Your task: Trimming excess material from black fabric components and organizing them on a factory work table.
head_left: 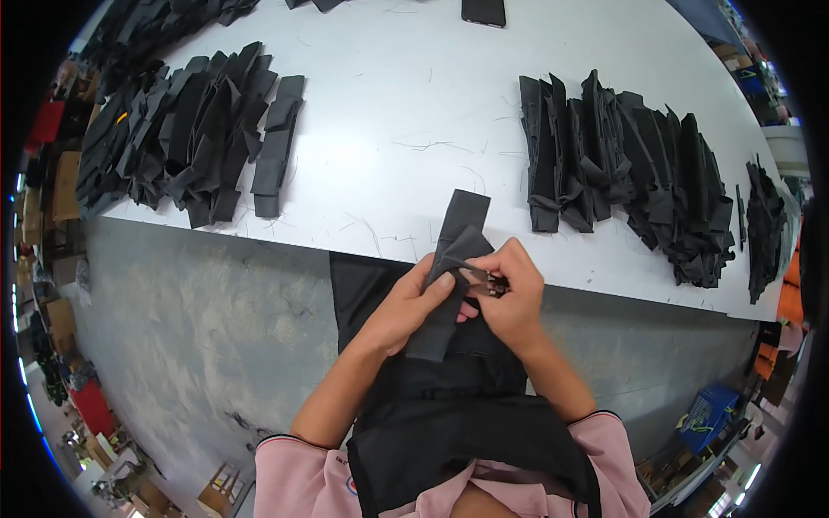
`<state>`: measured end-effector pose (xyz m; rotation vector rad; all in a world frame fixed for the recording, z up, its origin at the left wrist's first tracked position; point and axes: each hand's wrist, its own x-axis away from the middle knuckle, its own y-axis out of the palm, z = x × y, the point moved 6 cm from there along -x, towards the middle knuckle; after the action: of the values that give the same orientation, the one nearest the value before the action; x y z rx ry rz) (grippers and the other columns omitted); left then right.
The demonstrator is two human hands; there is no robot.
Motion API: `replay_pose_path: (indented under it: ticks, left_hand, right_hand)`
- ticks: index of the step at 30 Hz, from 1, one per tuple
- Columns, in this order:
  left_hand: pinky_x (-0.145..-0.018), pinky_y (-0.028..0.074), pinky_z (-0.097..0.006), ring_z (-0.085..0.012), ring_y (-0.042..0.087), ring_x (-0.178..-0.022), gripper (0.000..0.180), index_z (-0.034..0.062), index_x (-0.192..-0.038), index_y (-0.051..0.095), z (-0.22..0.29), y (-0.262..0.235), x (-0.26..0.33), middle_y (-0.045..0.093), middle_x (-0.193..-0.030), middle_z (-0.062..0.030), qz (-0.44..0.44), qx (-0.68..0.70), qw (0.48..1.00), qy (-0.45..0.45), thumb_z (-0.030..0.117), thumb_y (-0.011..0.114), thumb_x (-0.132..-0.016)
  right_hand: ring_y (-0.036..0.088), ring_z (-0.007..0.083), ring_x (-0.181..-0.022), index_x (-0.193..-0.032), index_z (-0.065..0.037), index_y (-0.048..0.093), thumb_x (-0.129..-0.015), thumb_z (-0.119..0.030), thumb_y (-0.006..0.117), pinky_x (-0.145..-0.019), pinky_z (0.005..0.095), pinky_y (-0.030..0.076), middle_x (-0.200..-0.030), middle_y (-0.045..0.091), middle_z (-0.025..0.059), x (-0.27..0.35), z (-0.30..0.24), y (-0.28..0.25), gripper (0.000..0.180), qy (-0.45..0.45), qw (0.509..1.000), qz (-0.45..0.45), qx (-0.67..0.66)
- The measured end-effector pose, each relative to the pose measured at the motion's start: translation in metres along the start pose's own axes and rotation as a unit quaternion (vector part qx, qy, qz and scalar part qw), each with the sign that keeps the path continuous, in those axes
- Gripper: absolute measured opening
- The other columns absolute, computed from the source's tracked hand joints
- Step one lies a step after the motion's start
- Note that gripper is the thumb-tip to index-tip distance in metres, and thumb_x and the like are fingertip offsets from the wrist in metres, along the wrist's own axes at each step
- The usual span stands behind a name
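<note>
At the table's front edge my left hand (413,304) grips a folded black fabric strip (464,211), thumb on top. One end of the strip rests over the white tabletop and the other hangs down in front of my black apron. My right hand (516,289) is closed around small dark thread snips (495,286), their blades pointing left at a raised flap of the fabric. My fingers partly hide the snips and the spot where they meet the cloth.
Black fabric pieces (199,129) lie bunched on the left, with a single folded piece (278,147) beside them. Another row of black pieces (639,173) lies on the right. Loose threads are scattered across the white table (389,112). A phone (484,12) lies at the far edge.
</note>
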<state>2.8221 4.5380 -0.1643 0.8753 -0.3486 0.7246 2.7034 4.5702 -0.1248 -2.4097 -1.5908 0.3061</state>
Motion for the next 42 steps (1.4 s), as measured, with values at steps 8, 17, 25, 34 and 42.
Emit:
replay_pose_path:
  ticks: [8, 17, 25, 34, 42]
  left_hand:
    - [-0.055, 0.049, -0.026, -0.0135, 0.061, -0.063, 0.045, -0.0029, -0.114, 0.041, -0.017, -0.016, -0.004, 0.062, -0.082, -0.0101, 0.112, -0.135, 0.984, 0.037, 0.031, 0.057, -0.089]
    - [-0.057, 0.05, -0.027, -0.0141, 0.063, -0.066, 0.027, -0.0043, -0.114, 0.042, 0.007, -0.006, 0.002, 0.063, -0.084, -0.0117, 0.031, -0.234, 0.971, 0.047, 0.011, 0.048, -0.093]
    - [-0.061, 0.052, -0.028, -0.015, 0.061, -0.068, 0.033, -0.0005, -0.122, 0.039, 0.007, -0.013, 0.005, 0.062, -0.101, -0.0145, 0.009, -0.051, 0.999, -0.018, 0.009, 0.048, -0.092]
    - [-0.07, 0.053, -0.033, -0.0232, 0.063, -0.079, 0.04, 0.0039, -0.127, 0.03, 0.008, -0.009, 0.008, 0.057, -0.109, -0.0231, -0.025, 0.029, 0.998, 0.055, 0.01, 0.049, -0.091]
    - [-0.069, 0.053, -0.03, -0.0201, 0.063, -0.078, 0.04, 0.0042, -0.129, 0.03, 0.008, -0.004, 0.01, 0.057, -0.109, -0.0214, -0.028, 0.038, 0.997, 0.057, 0.008, 0.047, -0.092]
  right_hand:
    - [0.045, 0.0094, -0.053, -0.09, -0.001, 0.064, -0.068, 0.008, 0.066, -0.048, 0.0214, 0.036, -0.067, 0.046, 0.0046, 0.021, 0.011, 0.003, 0.024, -0.044, 0.999, 0.004, 0.02]
    - [0.055, 0.0103, -0.059, -0.095, -0.001, 0.063, -0.074, 0.006, 0.062, -0.054, 0.021, 0.042, -0.072, 0.061, 0.0088, -0.013, -0.016, 0.01, 0.022, -0.082, 0.99, -0.093, 0.062]
    - [0.056, 0.0082, -0.067, -0.1, -0.002, 0.057, -0.077, 0.003, 0.064, -0.062, 0.0195, 0.044, -0.078, 0.06, 0.0044, 0.006, 0.017, -0.021, 0.025, 0.05, 0.998, 0.039, -0.03]
    - [0.055, 0.0193, -0.059, -0.098, -0.004, 0.058, -0.071, -0.003, 0.069, -0.06, 0.0266, 0.048, -0.081, 0.055, 0.0092, 0.012, -0.009, -0.028, 0.029, -0.04, 0.989, 0.072, 0.123]
    - [0.054, 0.0214, -0.055, -0.094, -0.004, 0.061, -0.071, -0.003, 0.069, -0.05, 0.0284, 0.043, -0.077, 0.054, 0.0075, 0.0, -0.015, -0.024, 0.024, -0.114, 0.971, 0.06, 0.203]
